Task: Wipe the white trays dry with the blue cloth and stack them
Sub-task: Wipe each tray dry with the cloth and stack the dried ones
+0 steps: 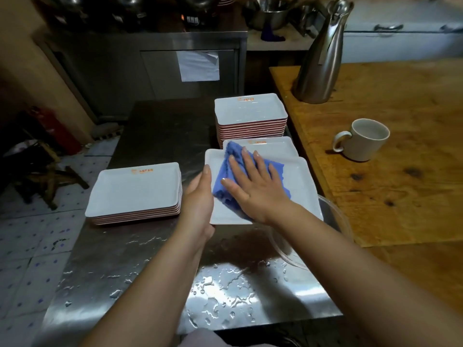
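I hold a white rectangular tray (pixel 302 186) above the wet steel table. My left hand (pixel 200 196) grips its left edge, thumb on the rim. My right hand (pixel 250 186) lies flat with straight fingers on the blue cloth (pixel 226 171), pressing it onto the tray's inside. Just behind the held tray lies another white tray (pixel 275 146), partly hidden. A tall stack of white trays (pixel 250 111) stands further back. A lower stack of white trays (pixel 135 189) sits to the left on the table.
The steel table (pixel 140 266) carries puddles of water near its front edge. A clear bowl (pixel 335 221) sits under the held tray's right side. On the wooden counter (pixel 400 184) to the right stand a white mug (pixel 363 140) and a steel jug (pixel 323 53).
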